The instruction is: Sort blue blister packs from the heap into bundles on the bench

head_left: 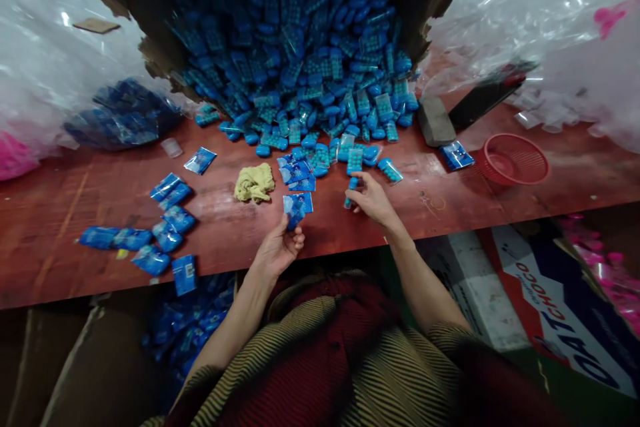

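My left hand [278,248] is closed on a small blue-printed plastic packet [297,207], held just above the red-brown table [75,213] near its front edge. My right hand [371,200] pinches a small blue item [351,188] at the near edge of a big heap of blue items [310,80] that spills out of a torn cardboard box [150,47]. A few flat blue packets [296,173] lie between the hands and the heap.
Filled blue packets [160,227] lie scattered at the left. A yellow cloth [255,182] sits mid-table. At the right stand a red mesh basket [513,161], a grey block [435,121] and clear plastic bags [540,20]. More blue packets [185,327] fill a box under the table.
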`<state>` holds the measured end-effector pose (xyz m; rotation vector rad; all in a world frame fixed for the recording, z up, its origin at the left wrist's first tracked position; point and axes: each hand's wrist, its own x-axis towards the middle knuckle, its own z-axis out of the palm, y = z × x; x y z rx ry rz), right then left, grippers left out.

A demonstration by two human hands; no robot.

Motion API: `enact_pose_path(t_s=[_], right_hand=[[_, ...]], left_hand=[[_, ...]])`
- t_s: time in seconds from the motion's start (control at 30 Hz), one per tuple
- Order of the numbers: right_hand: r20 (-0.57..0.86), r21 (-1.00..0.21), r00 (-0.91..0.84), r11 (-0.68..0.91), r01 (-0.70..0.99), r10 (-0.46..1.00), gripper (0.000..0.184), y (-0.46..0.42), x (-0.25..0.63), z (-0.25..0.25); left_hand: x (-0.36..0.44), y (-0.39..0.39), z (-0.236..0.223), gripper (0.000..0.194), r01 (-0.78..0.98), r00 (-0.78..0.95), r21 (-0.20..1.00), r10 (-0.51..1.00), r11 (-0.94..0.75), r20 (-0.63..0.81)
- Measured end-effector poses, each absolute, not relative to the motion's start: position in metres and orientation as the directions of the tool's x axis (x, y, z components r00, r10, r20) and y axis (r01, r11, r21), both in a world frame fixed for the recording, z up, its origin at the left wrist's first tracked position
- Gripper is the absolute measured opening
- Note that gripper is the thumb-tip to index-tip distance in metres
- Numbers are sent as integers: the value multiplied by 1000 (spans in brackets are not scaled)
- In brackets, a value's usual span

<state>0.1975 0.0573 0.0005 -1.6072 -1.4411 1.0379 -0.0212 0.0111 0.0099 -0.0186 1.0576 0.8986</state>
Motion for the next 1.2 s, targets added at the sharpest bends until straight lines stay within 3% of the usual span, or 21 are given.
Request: enact_pose_path(t_s=[0.03,0.1,0.17,0.27,0.5,0.83,1.2], right_hand=[[-144,-971,21,-146,190,989,44,55,194,3],[-221,-963,-25,-223,-150,975,45,47,186,12],[-213,-920,-65,-222,-323,975,44,38,177,22],[-183,-879,-116,-215,-426,976,42,29,165,31],[-133,-880,-169,-195,-432,977,38,28,157,27],[-54,-943,-168,-106,-316,984,38,21,156,32],[-15,-949,-153,-62,-309,988,36,10,148,27]], left_hand=[[-20,11,11,21,-643,177,393,627,658,-759],[-19,10,12,22,-639,158,402,624,656,-765],[-16,9,12,23,-635,133,418,625,650,-769],[-14,7,8,19,-636,98,465,662,616,-743],[-17,2,-1,28,-612,94,560,755,558,-649],[-16,2,-2,33,-624,71,596,796,505,-601],[-18,4,2,39,-503,-43,768,876,396,-480]])
